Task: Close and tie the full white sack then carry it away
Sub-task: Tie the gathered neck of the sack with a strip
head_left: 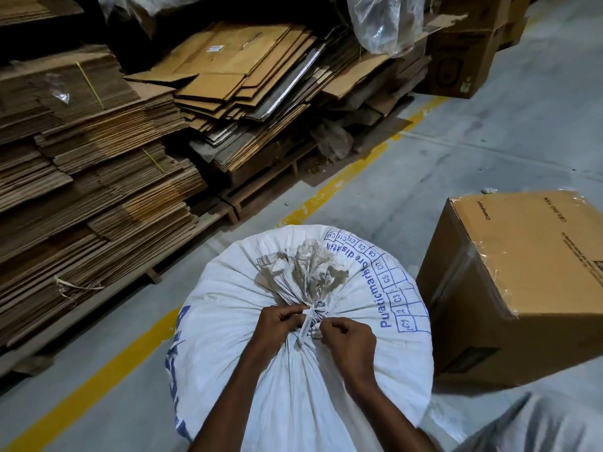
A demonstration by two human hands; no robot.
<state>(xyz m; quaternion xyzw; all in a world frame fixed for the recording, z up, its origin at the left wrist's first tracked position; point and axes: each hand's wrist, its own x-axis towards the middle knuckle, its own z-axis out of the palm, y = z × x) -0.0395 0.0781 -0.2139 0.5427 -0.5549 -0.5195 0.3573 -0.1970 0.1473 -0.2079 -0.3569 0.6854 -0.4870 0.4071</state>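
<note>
A full white woven sack (pixel 254 327) with blue print stands upright on the floor right below me. Its mouth is gathered into a crumpled bunch (pixel 305 272) at the top. A pale tie strip (pixel 306 322) wraps the neck of the bunch. My left hand (pixel 277 324) pinches one end of the strip on the left of the neck. My right hand (pixel 347 342) pinches the other end on the right. Both hands rest on the sack top, almost touching each other.
A taped cardboard box (pixel 522 282) stands close on the sack's right. Stacks of flattened cardboard (pixel 98 177) on wooden pallets fill the left and back. A yellow floor line (pixel 98 383) runs diagonally past the sack. More boxes (pixel 463 57) and clear plastic (pixel 385 21) lie at the back right.
</note>
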